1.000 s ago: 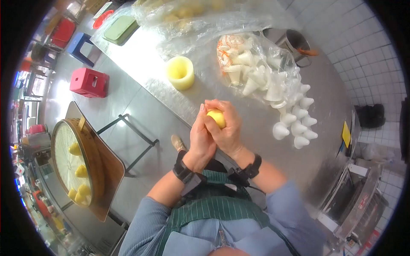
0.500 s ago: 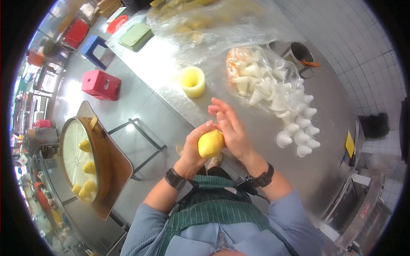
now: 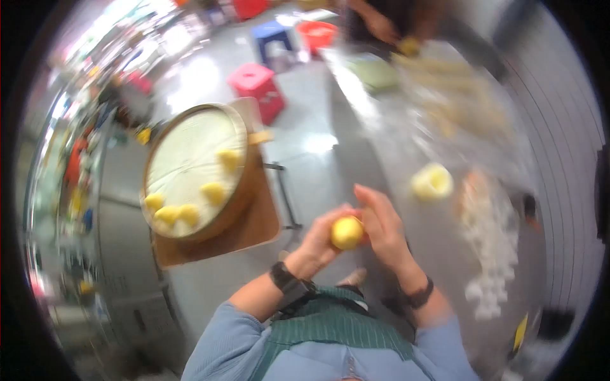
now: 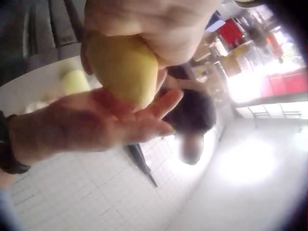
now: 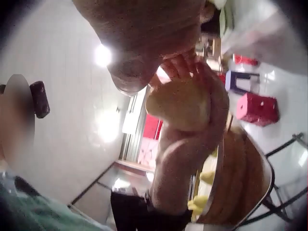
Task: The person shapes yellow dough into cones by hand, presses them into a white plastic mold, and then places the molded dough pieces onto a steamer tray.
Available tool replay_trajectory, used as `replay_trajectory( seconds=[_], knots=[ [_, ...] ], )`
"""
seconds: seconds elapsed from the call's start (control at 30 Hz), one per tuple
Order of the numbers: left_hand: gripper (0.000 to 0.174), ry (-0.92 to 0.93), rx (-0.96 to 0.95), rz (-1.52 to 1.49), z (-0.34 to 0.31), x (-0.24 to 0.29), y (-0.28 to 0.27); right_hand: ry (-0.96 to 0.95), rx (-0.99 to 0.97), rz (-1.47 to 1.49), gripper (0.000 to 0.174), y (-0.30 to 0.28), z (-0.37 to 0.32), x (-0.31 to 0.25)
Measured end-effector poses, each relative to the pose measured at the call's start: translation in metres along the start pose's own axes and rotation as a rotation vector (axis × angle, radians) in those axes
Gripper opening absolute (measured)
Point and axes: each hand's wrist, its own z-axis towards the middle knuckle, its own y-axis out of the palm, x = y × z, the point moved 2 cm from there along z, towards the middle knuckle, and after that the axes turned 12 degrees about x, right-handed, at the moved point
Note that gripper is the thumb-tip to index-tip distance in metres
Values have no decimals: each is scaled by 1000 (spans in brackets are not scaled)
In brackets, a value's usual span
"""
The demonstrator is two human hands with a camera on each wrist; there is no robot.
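Observation:
A yellow dough-like lump (image 3: 347, 233) with a tapered end rests in the left hand (image 3: 316, 246), whose fingers curl round its side. Extended and slightly bent, the fingers of the right hand (image 3: 385, 233) lie against the other side. In the left wrist view the lump (image 4: 124, 67) sits between the left palm (image 4: 149, 19) above and the right hand (image 4: 86, 120) below. The right wrist view shows the lump (image 5: 180, 103) cradled by the left hand (image 5: 187, 149), the right hand (image 5: 139, 33) close above it.
A round steamer tray (image 3: 190, 152) holding several yellow lumps stands on a brown board (image 3: 254, 219) at left. On the metal table (image 3: 419, 254) are a yellow cylinder (image 3: 433, 182), white cones (image 3: 489, 279) and plastic (image 3: 457, 127). Another person's hand (image 3: 382, 28) shows beyond.
The head view has swung left, bringing the steamer tray nearer the middle and another person into sight. The hands, first clasped round the lump, have parted; the right fingers have straightened.

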Motion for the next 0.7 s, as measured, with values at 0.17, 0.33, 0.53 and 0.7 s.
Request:
replay_trajectory(
  seconds=[0.17, 0.33, 0.53, 0.7],
  knots=[
    [22, 338, 34, -147, -32, 74, -96, -433, -319, -63, 29, 152, 21, -55],
    [30, 1083, 420, 698, -101, 179, -169, -607, -495, -64, 43, 254, 55, -138],
    [34, 611, 290, -398, -113, 228, -248, -600, -867, -33, 51, 368, 61, -126],
    [37, 639, 327, -444, -114, 247, -291, -149, -932, -77, 41, 417, 116, -100]
  ],
)
